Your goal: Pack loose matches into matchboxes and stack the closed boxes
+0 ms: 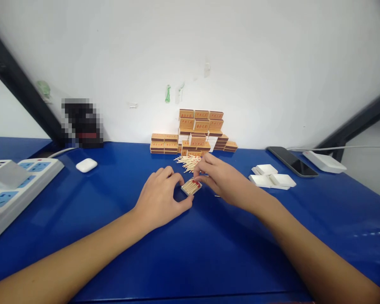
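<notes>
A small white matchbox tray (191, 187) full of red-tipped matches rests on the blue table. My left hand (161, 196) grips it from the left, thumb on the near side and fingers on the far side. At the tray's right corner, by the red match heads, my right hand (221, 179) has its thumb and fingers pinched together. Whatever is between those fingertips is too small to make out. A loose pile of matches (189, 162) lies just beyond the tray, partly hidden by my right hand.
Stacked matchboxes (201, 125) stand against the wall. White empty-looking trays (269, 179), a phone (291, 161) and a white flat device (324, 161) lie to the right. To the left are a white earbud case (86, 165) and a power strip (47, 173).
</notes>
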